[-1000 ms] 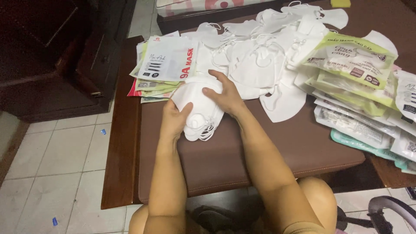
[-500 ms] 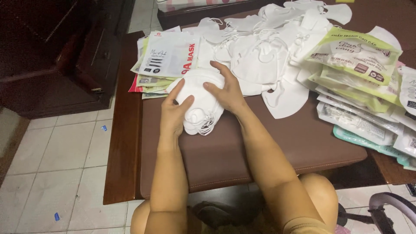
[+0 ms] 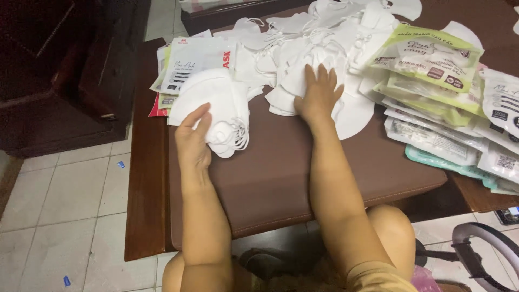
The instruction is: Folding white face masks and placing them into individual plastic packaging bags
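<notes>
Since earlier, right hand (image 3: 318, 96) left the soft white mask stack (image 3: 219, 111) for the loose pile (image 3: 324, 38), fingers spread flat; left hand (image 3: 193, 141) grips the stack.

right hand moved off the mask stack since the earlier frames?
Yes. The right hand has left the stack of folded masks and gone right and farther up the table, onto the loose white masks. The left hand stays on the stack.
</notes>
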